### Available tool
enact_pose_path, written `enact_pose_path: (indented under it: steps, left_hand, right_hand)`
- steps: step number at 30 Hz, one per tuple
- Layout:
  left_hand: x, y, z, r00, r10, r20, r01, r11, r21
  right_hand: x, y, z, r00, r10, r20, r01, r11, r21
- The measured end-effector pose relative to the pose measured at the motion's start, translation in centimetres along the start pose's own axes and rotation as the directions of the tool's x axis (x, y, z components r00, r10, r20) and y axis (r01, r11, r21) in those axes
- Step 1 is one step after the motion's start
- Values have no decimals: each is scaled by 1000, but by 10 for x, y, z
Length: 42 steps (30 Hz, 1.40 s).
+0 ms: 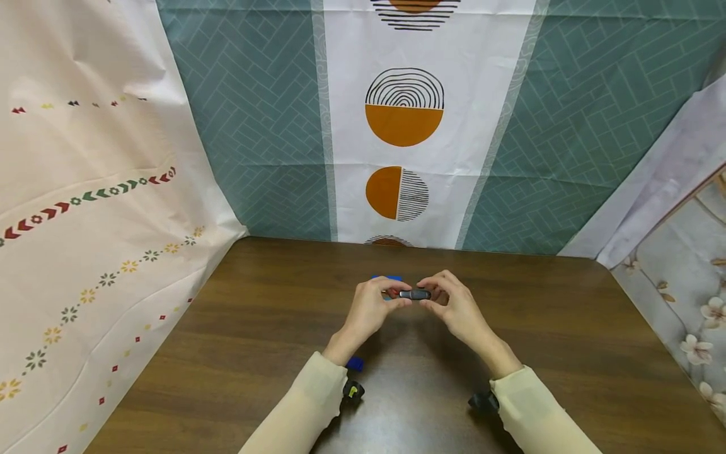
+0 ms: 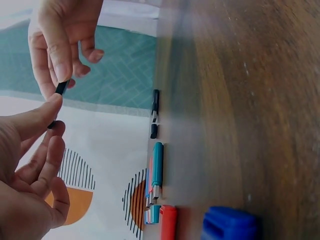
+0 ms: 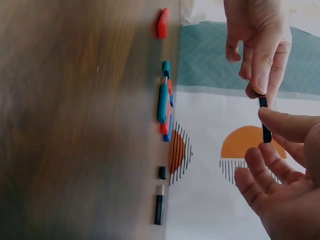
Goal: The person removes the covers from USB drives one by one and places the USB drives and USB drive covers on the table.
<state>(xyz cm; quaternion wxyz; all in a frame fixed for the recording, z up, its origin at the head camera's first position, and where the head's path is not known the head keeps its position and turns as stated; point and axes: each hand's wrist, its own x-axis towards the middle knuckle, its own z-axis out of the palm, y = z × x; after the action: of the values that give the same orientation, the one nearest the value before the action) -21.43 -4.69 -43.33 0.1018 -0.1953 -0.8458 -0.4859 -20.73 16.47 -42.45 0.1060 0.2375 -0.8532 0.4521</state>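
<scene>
In front of me, a small dark USB flash drive (image 1: 415, 294) is held up level between both hands. My left hand (image 1: 365, 312) pinches its left end with thumb and fingertips. The other end is in the pinch of my right hand (image 1: 456, 309). From the side, the left wrist view shows the drive as a thin black stick (image 2: 61, 88), partly covered by fingers. Beyond the hands lie a teal flash drive (image 2: 158, 162) with its metal plug bare, a black flash drive (image 3: 159, 207), also with its plug bare, and a small black cap (image 3: 162, 173).
Red and blue pieces lie against the teal drive, partly hidden. A red piece (image 3: 162, 24) and a blue piece (image 2: 229, 223) lie on the wooden table (image 1: 227, 328) to the left. Patterned cloth (image 1: 266, 126) hangs behind the table and along its sides.
</scene>
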Motion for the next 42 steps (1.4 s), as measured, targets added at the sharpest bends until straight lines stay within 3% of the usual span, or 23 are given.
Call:
enact_pose_path:
  steps: [6, 21, 32, 42]
  left_hand:
    - [0, 1, -1, 1000, 4, -5, -4, 1000, -31]
    - [-1, 4, 4, 1000, -27, 3, 27, 1000, -7]
    - [-2, 0, 12, 1000, 18, 4, -18, 1000, 10]
    - [-1, -1, 10, 1000, 4, 17, -4, 1000, -10]
  right_hand:
    - [-3, -4, 5, 997, 39, -60, -36, 998, 47]
    - [-10, 0, 12, 987, 86, -136, -80, 996, 50]
    - [-15, 4, 10, 983, 82, -164, -79, 997, 29]
    - [-14, 8, 9, 987, 75, -145, -70, 997, 41]
